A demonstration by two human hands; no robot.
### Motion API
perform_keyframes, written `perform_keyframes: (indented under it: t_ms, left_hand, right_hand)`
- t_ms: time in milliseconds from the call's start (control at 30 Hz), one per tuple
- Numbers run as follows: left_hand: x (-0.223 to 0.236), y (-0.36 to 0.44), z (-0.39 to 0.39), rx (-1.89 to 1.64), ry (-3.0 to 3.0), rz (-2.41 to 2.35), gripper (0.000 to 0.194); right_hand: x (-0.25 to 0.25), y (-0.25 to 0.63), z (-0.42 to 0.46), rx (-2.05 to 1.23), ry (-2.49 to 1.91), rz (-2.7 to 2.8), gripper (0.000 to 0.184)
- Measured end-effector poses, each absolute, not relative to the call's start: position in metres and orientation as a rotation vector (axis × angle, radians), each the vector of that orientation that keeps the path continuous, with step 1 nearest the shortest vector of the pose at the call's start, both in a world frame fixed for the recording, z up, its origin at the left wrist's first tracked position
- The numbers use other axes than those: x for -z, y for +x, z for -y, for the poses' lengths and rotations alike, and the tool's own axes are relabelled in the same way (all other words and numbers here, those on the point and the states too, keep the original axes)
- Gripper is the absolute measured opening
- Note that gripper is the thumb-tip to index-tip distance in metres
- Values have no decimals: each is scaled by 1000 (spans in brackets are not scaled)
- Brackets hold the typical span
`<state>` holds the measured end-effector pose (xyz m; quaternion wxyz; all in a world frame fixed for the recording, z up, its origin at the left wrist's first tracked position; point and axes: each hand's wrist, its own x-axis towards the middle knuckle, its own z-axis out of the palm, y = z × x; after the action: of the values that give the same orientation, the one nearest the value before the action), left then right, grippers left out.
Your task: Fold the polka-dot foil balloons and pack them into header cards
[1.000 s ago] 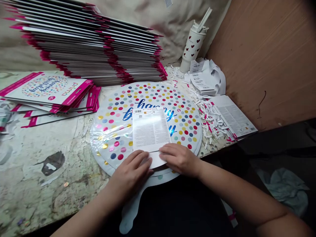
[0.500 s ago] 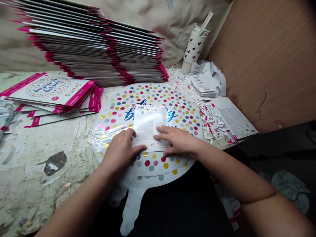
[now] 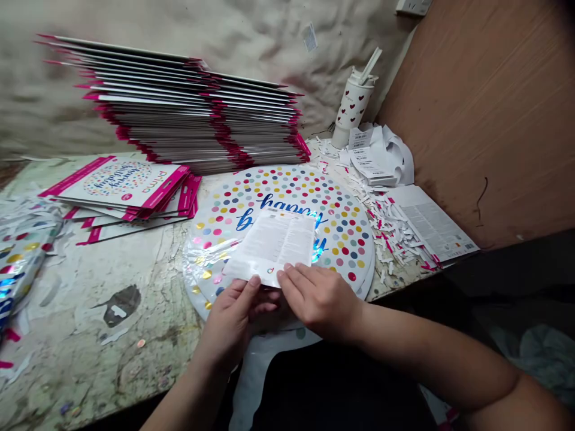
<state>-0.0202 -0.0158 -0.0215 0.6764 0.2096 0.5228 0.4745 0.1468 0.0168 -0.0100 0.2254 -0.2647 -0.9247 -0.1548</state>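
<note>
A flat, round foil balloon (image 3: 350, 215) with coloured dots and blue lettering lies on the table, its white tail hanging over the front edge. Above its middle a printed white card (image 3: 274, 242) is tilted, its near edge raised toward me. My left hand (image 3: 238, 314) pinches the card's near left edge between thumb and fingers. At the near right edge, my right hand (image 3: 321, 299) is closed on the same card, fingers on top; its thumb is hidden. What lies beneath the card's near edge is partly covered by my hands.
A tall stack of pink-edged card packets (image 3: 179, 120) stands at the back. Several "happy birthday" packets (image 3: 121, 185) lie at left, beside another folded balloon (image 3: 27, 251). On the right are a tumbler (image 3: 353, 111), a label strip (image 3: 371, 158), paper scraps (image 3: 390, 224) and an opened card (image 3: 435, 221).
The card's near edge has been lifted and the card has turned slightly. Both hands went from resting on it to gripping its near edge. The view has shifted somewhat.
</note>
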Motion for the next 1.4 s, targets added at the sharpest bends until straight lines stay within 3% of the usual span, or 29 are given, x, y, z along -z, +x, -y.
perform_keyframes:
  t_ms: [200,367,500,600,700,767,833,900,933,1000,1133,1300,1333,1400]
  left_hand:
    - [19,-14,6,-1150,178,-1022,11]
    - [21,-10,14,-1207,371,-1051,19]
    - [23,-5,16,-1183,512,-1157,24]
    - [23,-5,13,-1217,524,-1191,28]
    - [22,-14,9,-1256,717,-1269,39]
    - [18,-22,10,-1234,994,-1434,44]
    - [8,-27,13,-1168,1404,-1606,48]
    - [-7,-28,15,-1094,1921,-1582,52]
    - [-15,-28,15,-1090,2139,-1509,52]
    - [-31,-31,14,-1251,2290,-1415,51]
    - [-49,-58,12,-1518,2069,-1451,53]
    - [-52,-143,2,-1514,2753,-1796,43]
    - [-50,-164,-6,-1502,2786,-2028,45]
    - [-43,-206,-28,-1137,2714,-2338,35]
  right_hand:
    - [17,151,-11,320,-744,2382,20]
    - [13,151,-18,-387,-875,2249,34]
    - [10,134,-27,-617,-1047,2113,9]
    - [7,143,-32,-844,-1057,2057,13]
    - [-2,185,-36,-1191,-1057,2363,17]
    - [-13,217,-37,-1047,-1326,2616,21]
    - [-25,236,-38,-533,-1584,2483,20]
    - [-38,237,-39,-242,-1457,2231,39]
    - [-43,231,-40,-281,-1289,2181,42]
    - [-49,211,-43,-566,-971,2102,29]
    - [-39,167,-55,-1042,-768,1653,13]
    - [-12,154,-72,-1176,-860,1610,43]
    - [-6,157,-74,-1181,-916,1606,43]
    - [4,163,-76,-1193,-1031,1611,37]
